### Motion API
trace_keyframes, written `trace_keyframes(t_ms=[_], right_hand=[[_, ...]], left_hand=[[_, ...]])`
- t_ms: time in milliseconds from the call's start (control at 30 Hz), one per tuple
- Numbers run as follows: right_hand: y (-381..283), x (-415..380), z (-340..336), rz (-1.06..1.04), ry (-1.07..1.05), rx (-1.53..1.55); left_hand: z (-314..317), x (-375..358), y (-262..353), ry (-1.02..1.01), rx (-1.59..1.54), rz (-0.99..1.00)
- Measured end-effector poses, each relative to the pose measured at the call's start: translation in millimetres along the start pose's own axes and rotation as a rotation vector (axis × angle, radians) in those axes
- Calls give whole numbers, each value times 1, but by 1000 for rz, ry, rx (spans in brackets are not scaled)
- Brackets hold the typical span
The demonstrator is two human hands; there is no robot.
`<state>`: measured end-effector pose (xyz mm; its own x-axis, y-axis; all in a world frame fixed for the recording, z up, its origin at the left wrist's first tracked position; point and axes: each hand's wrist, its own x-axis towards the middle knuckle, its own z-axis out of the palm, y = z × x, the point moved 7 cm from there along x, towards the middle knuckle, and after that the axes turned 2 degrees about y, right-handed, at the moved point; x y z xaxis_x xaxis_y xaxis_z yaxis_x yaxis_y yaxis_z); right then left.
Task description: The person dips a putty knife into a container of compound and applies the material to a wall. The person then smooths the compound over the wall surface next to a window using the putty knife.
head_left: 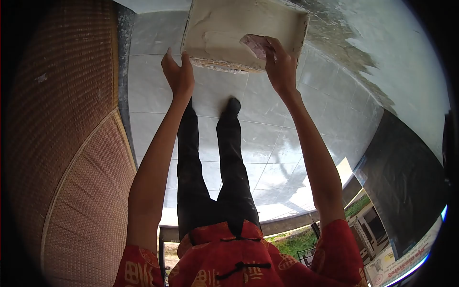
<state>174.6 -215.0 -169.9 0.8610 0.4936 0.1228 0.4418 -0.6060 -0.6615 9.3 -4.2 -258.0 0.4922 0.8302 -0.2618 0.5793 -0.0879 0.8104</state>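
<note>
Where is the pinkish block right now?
In the head view, the pinkish block is in the right hand, toward the right side of the pale tray at the picture's top.

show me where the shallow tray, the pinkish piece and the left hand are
Shallow tray [220, 28]: head view, bare part of its inside surface.
Pinkish piece [255, 46]: head view, middle of its visible face.
Left hand [179, 77]: head view, middle of the hand.
</note>
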Motion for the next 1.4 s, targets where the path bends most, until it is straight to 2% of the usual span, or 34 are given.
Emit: trace_keyframes(t_ms=[33,67,133,167,267,467,933,1133,1400], right_hand=[[3,-2,5,4,-5,3],[8,-3,12,21,-52,-31],[14,-6,26,43,-105,-63],[13,-7,31,-5,-102,-62],[6,-8,46,-96,-99,-69],[-5,-6,65,-173,-141,-135],[-13,-6,70,-240,-222,-206],[-18,4,71,-230,-281,-222],[-8,34,65,-65,-440,-247]], left_hand=[[5,-2,-15,-4,-40,-103],[11,-3,-22,-5,-36,-105],[29,-10,-48,-71,-237,-349],[33,-11,-54,-71,-233,-351],[49,-32,-45,-240,-455,-632],[69,-34,-57,-314,-654,-589],[66,-33,-54,-317,-592,-600],[65,-31,-52,-318,-559,-605],[60,-28,-49,-338,-521,-615]])
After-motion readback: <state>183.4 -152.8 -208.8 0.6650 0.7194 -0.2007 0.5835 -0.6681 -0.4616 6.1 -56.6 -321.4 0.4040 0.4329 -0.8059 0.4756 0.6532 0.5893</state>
